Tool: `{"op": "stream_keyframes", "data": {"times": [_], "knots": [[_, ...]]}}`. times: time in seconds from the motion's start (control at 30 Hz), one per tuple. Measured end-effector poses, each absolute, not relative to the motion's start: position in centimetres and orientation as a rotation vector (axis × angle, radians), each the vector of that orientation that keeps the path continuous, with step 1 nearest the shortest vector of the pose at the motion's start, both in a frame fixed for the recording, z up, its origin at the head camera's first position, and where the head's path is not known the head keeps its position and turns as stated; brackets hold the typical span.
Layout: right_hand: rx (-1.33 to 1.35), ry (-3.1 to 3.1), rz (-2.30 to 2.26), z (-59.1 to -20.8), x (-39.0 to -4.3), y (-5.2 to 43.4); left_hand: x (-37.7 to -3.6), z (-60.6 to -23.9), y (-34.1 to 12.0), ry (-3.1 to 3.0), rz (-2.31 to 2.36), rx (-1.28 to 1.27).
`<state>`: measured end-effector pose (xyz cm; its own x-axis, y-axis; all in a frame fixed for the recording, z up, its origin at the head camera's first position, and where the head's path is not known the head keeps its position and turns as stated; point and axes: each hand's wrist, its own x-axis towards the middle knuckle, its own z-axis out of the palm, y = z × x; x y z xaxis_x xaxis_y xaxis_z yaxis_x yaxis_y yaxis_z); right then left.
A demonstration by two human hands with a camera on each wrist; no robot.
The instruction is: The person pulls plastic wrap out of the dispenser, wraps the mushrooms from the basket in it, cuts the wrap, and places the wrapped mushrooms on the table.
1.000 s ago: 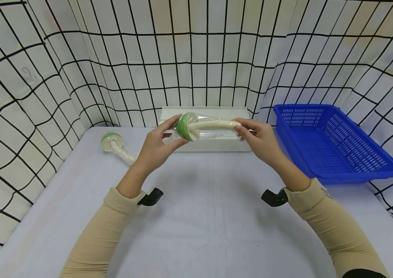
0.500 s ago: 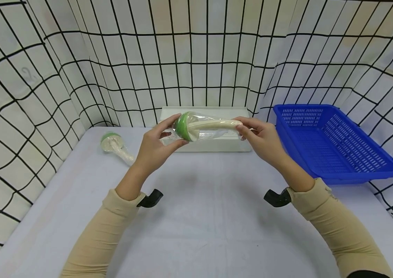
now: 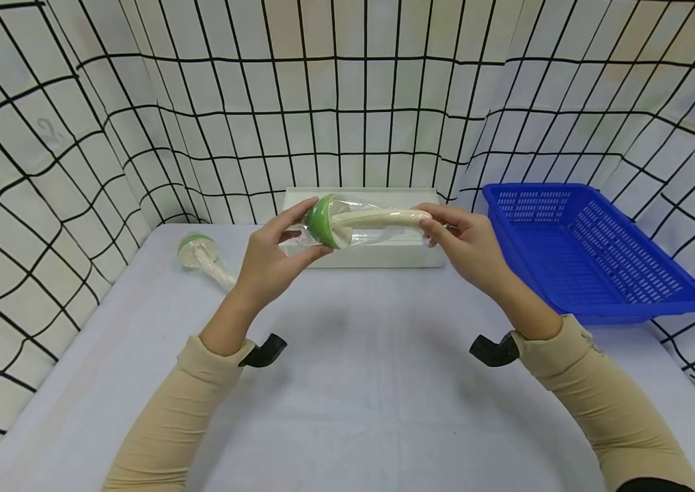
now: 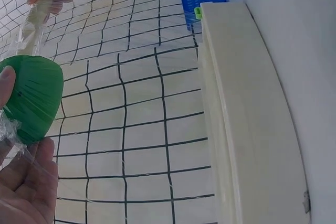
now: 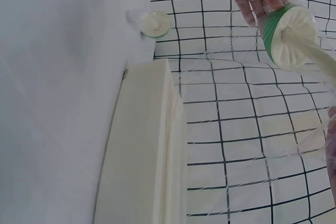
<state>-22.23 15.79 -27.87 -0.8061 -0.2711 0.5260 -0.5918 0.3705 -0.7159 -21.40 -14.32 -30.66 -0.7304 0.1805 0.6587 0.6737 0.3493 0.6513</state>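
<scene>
Stretched level between both hands is a mushroom-shaped item (image 3: 378, 219) in clear plastic wrap, with a green dome (image 4: 37, 98) and a cream handle. My left hand (image 3: 276, 253) grips the wrapped dome end, thumb below and fingers above. At the opposite end my right hand (image 3: 464, 239) pinches the tip of the handle. The right wrist view shows the dome's pale underside (image 5: 296, 38), from which the handle comes out. A second wrapped item (image 3: 199, 256) of the same look lies on the table to the left, its handle end partly hidden by my left wrist.
Behind the held item a white box (image 3: 378, 258) stands on the white-covered table (image 3: 378, 410). A blue plastic basket (image 3: 605, 311) is at the right. Black wire mesh (image 3: 365, 109) encloses the back and sides.
Both hands keep their hold on the wrapped item. My left hand has shifted slightly left with the dome, and my right hand and forearm slightly right.
</scene>
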Motion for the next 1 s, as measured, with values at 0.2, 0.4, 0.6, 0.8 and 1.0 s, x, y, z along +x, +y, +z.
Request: {"op": "stream_keyframes", "data": {"times": [0.2, 0.4, 0.6, 0.8, 1.0], "knots": [[0.754, -2.321, 1.419, -27.4, -21.9, 15.8, -21.3, -30.4, -14.4, -2.116, -1.344, -0.746], [0.759, -2.321, 1.428, -27.3, -21.6, 15.9, -21.2, -30.3, -14.4, -2.117, -1.367, -0.751], [0.76, -2.303, 1.428, -27.0, -21.4, 16.1, -21.2, -30.1, -14.3, -2.1, -1.371, -0.772], [0.777, -2.268, 1.452, -26.8, -21.2, 16.0, -21.0, -29.9, -14.4, -2.081, -1.376, -0.785], [0.777, -2.259, 1.452, -26.8, -20.9, 16.1, -20.8, -29.8, -14.4, -2.054, -1.388, -0.805]]}}
